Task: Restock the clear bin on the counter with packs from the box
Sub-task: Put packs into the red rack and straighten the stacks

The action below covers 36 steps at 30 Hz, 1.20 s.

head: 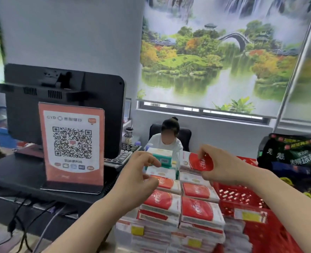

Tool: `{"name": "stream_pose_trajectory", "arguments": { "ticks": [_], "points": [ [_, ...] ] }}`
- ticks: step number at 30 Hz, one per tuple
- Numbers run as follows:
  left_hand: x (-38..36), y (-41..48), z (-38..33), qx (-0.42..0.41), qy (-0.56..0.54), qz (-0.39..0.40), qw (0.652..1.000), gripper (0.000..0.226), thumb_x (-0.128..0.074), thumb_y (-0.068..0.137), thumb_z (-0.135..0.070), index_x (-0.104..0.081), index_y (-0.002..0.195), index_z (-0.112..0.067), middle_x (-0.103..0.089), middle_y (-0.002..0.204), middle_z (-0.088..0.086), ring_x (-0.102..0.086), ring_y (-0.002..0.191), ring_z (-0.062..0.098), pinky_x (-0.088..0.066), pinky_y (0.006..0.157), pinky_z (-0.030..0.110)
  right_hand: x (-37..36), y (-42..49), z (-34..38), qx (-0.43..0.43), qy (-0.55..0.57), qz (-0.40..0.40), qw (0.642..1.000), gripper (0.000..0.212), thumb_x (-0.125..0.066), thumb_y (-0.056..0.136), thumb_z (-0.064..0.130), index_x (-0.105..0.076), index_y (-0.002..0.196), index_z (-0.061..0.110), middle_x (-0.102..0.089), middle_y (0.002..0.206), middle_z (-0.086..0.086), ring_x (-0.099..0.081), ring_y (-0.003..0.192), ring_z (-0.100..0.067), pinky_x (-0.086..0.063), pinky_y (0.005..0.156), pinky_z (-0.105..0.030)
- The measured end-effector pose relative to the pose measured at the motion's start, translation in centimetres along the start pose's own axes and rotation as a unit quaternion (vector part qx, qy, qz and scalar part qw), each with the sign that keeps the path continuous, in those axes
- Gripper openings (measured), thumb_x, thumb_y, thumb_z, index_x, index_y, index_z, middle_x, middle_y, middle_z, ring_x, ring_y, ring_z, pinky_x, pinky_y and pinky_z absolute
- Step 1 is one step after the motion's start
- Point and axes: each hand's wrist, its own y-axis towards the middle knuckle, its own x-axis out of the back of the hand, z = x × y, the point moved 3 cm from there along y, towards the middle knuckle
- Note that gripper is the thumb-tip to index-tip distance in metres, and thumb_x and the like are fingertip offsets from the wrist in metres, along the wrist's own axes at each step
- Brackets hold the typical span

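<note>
Now, the right hand [222, 166] has a red pack [199, 162] pinched at its right end, thumb underneath and fingers curled over the top, holding it just above the right-hand column of packs [198, 207], a little right of frame centre. The left hand [141, 172] sits level with it at centre, index finger and thumb curved into a loose C in front of a teal pack [162, 158] and the white ones under it; whether it actually has hold of one, I can't tell. Below both hands, the stacked packs run in two columns down to the bottom edge, filling the bin [120, 236], whose clear front carries yellow labels. Touching it on the right is a red basket [242, 196]. A dark bag [293, 156] sits at the right edge. On the left stands an orange QR stand [72, 145], a monitor [65, 106] behind it showing its back, and a keyboard [121, 156] between stand and packs. Beyond the hands a person [167, 141] is seated, under a landscape blind [224, 52] across the upper right.
</note>
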Motion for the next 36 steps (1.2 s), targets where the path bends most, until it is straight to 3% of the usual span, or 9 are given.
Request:
{"name": "stream_pose_trajectory", "arguments": {
  "ticks": [2, 4, 6, 8, 11, 16, 26, 32, 36],
  "points": [
    [-0.2, 0.1, 0.1, -0.002, 0.015, -0.017, 1.000, 0.029, -0.062, 0.082, -0.002, -0.061, 0.091, -0.029, -0.047, 0.117, -0.018, -0.051, 0.109, -0.002, -0.054, 0.084, 0.023, -0.6, 0.4, -1.7, -0.023, -0.008, 0.030, 0.999, 0.032, -0.068, 0.073, 0.029, -0.043, 0.093, 0.033, -0.058, 0.094, 0.010, -0.056, 0.083, -0.011, -0.049, 0.075, -0.029],
    [-0.4, 0.0, 0.2, -0.003, 0.023, -0.021, 1.000, 0.028, -0.062, 0.081, -0.002, -0.061, 0.088, -0.029, -0.048, 0.115, -0.018, -0.051, 0.109, -0.003, -0.053, 0.084, 0.021, -1.3, 0.6, -2.8, -0.034, -0.033, 0.065, 0.997, 0.031, -0.066, 0.073, 0.032, -0.042, 0.092, 0.035, -0.059, 0.092, 0.010, -0.056, 0.082, -0.011, -0.043, 0.073, -0.028],
    [-0.5, 0.0, 0.4, -0.002, 0.026, -0.019, 0.999, 0.028, -0.061, 0.081, -0.001, -0.062, 0.087, -0.028, -0.049, 0.114, -0.017, -0.051, 0.109, -0.001, -0.053, 0.084, 0.022, -2.1, 0.7, -3.5, -0.037, -0.050, 0.094, 0.994, 0.028, -0.065, 0.074, 0.033, -0.043, 0.093, 0.034, -0.058, 0.090, 0.009, -0.054, 0.078, -0.010, -0.035, 0.068, -0.026],
    [-0.7, -0.1, 0.5, 0.003, 0.028, -0.016, 0.999, 0.027, -0.060, 0.081, -0.001, -0.062, 0.086, -0.027, -0.051, 0.113, -0.015, -0.052, 0.108, 0.000, -0.054, 0.083, 0.025, -2.9, 0.6, -3.8, -0.045, -0.046, 0.116, 0.991, 0.026, -0.064, 0.075, 0.033, -0.044, 0.092, 0.033, -0.058, 0.090, 0.008, -0.052, 0.077, -0.009, -0.038, 0.068, -0.027],
    [-1.0, -0.3, 0.7, 0.014, 0.028, -0.007, 0.999, 0.026, -0.060, 0.082, -0.001, -0.062, 0.086, -0.026, -0.051, 0.112, -0.014, -0.053, 0.105, 0.001, -0.055, 0.082, 0.028, -4.0, 0.6, -3.9, -0.053, -0.047, 0.139, 0.988, 0.024, -0.063, 0.078, 0.031, -0.045, 0.094, 0.032, -0.057, 0.093, 0.011, -0.051, 0.080, -0.007, -0.039, 0.077, -0.030],
    [-1.2, -0.6, 0.8, 0.036, 0.005, 0.011, 0.999, 0.025, -0.059, 0.084, 0.000, -0.062, 0.086, -0.025, -0.050, 0.111, -0.016, -0.055, 0.104, 0.006, -0.057, 0.079, 0.035, -4.8, 0.5, -3.9, -0.062, -0.046, 0.147, 0.986, 0.022, -0.061, 0.079, 0.031, -0.043, 0.091, 0.032, -0.056, 0.097, 0.014, -0.051, 0.087, -0.008, -0.033, 0.091, -0.040],
    [-1.6, -0.8, 0.5, 0.038, 0.014, 0.012, 0.999, 0.029, -0.056, 0.083, 0.003, -0.063, 0.087, -0.025, -0.050, 0.111, -0.020, -0.050, 0.109, -0.003, -0.056, 0.077, 0.024, -4.9, -0.4, -3.2, -0.081, -0.060, 0.152, 0.983, 0.025, -0.058, 0.084, 0.032, -0.042, 0.104, 0.032, -0.055, 0.107, 0.015, -0.050, 0.092, -0.010, -0.023, 0.099, -0.041],
    [-1.4, -1.0, -0.4, 0.033, 0.000, 0.013, 0.999, 0.030, -0.056, 0.083, 0.003, -0.063, 0.086, -0.026, -0.052, 0.109, -0.020, -0.052, 0.109, 0.001, -0.057, 0.077, 0.027, -3.1, -1.4, -1.7, -0.061, -0.024, 0.060, 0.996, 0.030, -0.059, 0.083, 0.030, -0.041, 0.106, 0.037, -0.053, 0.118, 0.012, -0.044, 0.098, -0.012, -0.019, 0.106, -0.040],
    [-2.1, -1.8, -2.0, 0.002, -0.006, 0.014, 1.000, 0.030, -0.057, 0.081, -0.001, -0.063, 0.083, -0.031, -0.055, 0.105, -0.016, -0.057, 0.100, 0.003, -0.057, 0.076, 0.030, -2.0, -2.9, 0.5, -0.042, 0.035, -0.082, 0.995, 0.026, -0.058, 0.085, 0.021, -0.044, 0.101, 0.036, -0.058, 0.121, 0.006, -0.050, 0.098, -0.011, -0.041, 0.096, -0.033]
  ]
}}
